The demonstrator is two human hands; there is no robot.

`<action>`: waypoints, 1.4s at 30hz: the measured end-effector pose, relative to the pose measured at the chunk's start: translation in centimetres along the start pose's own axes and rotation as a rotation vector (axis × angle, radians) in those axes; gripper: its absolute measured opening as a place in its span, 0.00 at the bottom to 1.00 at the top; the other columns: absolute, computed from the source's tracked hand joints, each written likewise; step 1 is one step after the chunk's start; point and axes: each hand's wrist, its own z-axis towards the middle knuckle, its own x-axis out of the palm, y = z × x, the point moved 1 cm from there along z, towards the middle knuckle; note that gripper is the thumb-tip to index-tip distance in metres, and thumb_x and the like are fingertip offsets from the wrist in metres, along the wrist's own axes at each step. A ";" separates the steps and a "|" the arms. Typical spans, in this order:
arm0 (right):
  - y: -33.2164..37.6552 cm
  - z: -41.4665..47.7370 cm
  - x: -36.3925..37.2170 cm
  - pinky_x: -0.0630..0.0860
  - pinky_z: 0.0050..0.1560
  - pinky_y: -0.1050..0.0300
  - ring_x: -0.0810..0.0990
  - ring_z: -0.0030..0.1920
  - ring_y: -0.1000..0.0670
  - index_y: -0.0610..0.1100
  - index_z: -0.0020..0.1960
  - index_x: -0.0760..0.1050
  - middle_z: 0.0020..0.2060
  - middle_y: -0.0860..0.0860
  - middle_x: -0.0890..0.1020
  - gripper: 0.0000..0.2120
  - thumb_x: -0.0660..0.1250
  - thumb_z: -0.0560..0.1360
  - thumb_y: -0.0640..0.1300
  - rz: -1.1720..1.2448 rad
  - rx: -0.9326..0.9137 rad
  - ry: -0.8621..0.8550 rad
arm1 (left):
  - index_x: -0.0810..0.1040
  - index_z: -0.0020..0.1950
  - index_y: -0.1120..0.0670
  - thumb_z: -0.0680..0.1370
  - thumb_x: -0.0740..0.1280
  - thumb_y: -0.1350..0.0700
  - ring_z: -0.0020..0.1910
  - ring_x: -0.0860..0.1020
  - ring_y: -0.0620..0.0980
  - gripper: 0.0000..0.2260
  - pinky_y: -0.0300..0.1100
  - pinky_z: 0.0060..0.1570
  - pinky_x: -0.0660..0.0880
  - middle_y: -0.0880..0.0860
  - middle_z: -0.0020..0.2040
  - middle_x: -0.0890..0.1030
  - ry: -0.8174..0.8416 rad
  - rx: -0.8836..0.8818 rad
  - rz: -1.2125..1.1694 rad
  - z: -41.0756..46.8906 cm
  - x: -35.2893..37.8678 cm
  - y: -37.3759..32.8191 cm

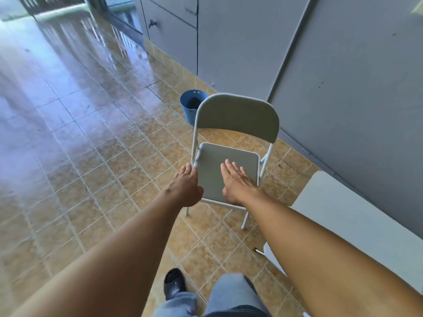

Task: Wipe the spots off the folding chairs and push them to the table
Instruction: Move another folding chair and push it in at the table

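Standing on tiles point(109, 179) off the corner of the table point(343, 225), the folding chair point(238, 120) bears the right hand point(238, 181) flat, fingers straight, on its seat. The left hand point(186, 186) lies at the seat's left edge, possibly gripping; cannot tell. Table cropped.

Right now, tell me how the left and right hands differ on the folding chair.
The left hand lies along the left edge of the seat, fingertips at the frame; the right hand lies flat on the seat. The left hand's fingers are together; the right hand's are spread slightly. Both touch the folding chair, fingers straight, holding no cloth.
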 end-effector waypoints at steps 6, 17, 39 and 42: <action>4.1 7.4 -3.0 0.41 0.79 0.50 0.39 0.79 0.47 0.41 0.79 0.37 0.79 0.46 0.37 0.39 0.59 0.77 0.41 0.058 0.071 -0.044 | 0.45 0.78 0.60 0.79 0.58 0.53 0.77 0.44 0.56 0.32 0.51 0.75 0.47 0.60 0.78 0.44 0.021 0.066 0.015 6.0 -5.8 6.6; 3.5 24.8 -6.7 0.40 0.78 0.50 0.37 0.79 0.45 0.38 0.78 0.33 0.76 0.41 0.30 0.39 0.55 0.76 0.37 0.263 0.217 -0.136 | 0.44 0.78 0.58 0.80 0.58 0.55 0.77 0.43 0.54 0.31 0.46 0.75 0.44 0.57 0.78 0.43 0.017 0.144 0.090 23.2 -13.5 13.6; -6.1 37.4 -8.2 0.41 0.79 0.51 0.39 0.79 0.47 0.38 0.78 0.35 0.79 0.43 0.37 0.39 0.58 0.79 0.43 0.601 0.716 -0.238 | 0.52 0.78 0.54 0.78 0.56 0.62 0.78 0.48 0.50 0.28 0.47 0.76 0.49 0.52 0.79 0.50 0.126 0.823 0.396 53.5 -20.7 1.4; -6.6 40.1 -8.7 0.44 0.79 0.52 0.42 0.79 0.46 0.38 0.79 0.37 0.79 0.43 0.40 0.41 0.61 0.78 0.47 0.758 0.821 -0.300 | 0.53 0.78 0.50 0.77 0.57 0.65 0.78 0.48 0.49 0.31 0.48 0.76 0.51 0.51 0.79 0.51 0.181 1.027 0.477 57.8 -20.0 -2.4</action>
